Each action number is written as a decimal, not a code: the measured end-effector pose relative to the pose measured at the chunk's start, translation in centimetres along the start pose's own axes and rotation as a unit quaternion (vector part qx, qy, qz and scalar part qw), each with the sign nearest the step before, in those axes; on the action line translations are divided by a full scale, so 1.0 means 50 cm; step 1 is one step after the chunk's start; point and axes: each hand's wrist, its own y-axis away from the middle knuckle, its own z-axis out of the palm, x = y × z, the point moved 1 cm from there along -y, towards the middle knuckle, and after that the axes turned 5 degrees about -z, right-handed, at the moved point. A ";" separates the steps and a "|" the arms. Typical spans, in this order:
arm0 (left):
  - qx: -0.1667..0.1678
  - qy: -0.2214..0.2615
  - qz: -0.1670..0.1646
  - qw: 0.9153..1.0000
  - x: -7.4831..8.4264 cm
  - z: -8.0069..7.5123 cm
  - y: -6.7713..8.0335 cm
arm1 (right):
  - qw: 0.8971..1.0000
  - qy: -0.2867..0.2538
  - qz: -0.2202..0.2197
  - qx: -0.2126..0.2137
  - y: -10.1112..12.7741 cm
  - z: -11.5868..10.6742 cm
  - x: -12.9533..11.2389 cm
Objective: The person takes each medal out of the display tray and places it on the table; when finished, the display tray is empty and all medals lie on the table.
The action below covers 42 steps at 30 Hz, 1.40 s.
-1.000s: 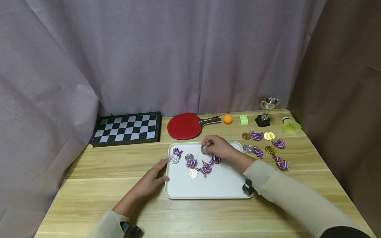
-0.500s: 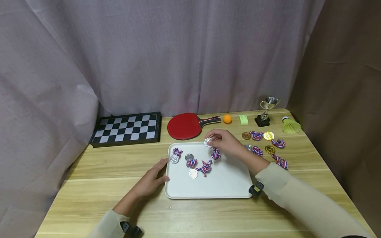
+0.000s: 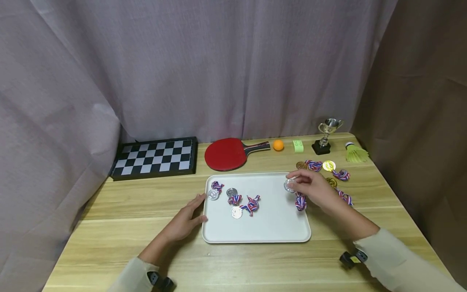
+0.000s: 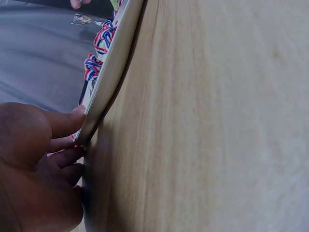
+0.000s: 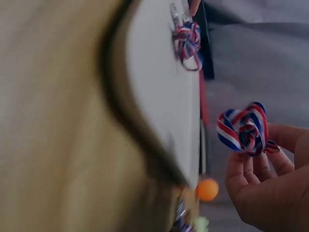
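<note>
My right hand (image 3: 316, 190) pinches a silver medal (image 3: 289, 185) by its disc over the right end of the white tray (image 3: 270, 227). The knotted red, white and blue ribbon (image 5: 244, 129) hangs from it. On the tray's left half lie three more silver medals: one near the left rim (image 3: 213, 195), a darker one (image 3: 231, 192), and a pale disc (image 3: 236, 212) beside its ribbon bundle (image 3: 251, 205). My left hand (image 3: 186, 221) touches the tray's left edge, with thumb and fingertips against the rim in the left wrist view.
Behind the tray lie a chessboard (image 3: 155, 158), a red table tennis bat (image 3: 225, 154), an orange ball (image 3: 278, 145) and a green block (image 3: 298, 146). A trophy (image 3: 322, 142), a shuttlecock (image 3: 356, 153), a bronze medal (image 3: 301, 165) and gold medals (image 3: 329, 165) are at right.
My right hand has lifted the silver medal from the tray's back middle and carried it right, over the tray's right end. My left hand has stayed at the left edge.
</note>
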 end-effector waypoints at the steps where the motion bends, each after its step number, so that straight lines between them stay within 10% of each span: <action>1: 0.000 0.000 0.000 1.000 0.000 0.000 0.000 | 1.000 -0.002 0.000 0.004 0.010 -0.008 0.008; 15: 0.000 -0.009 0.009 1.000 -0.004 0.000 -0.002 | 0.993 0.103 0.052 0.027 0.080 -0.065 0.102; 42: 0.001 -0.009 0.006 1.000 -0.001 0.001 -0.002 | 0.974 0.222 -0.025 0.039 0.089 -0.050 0.107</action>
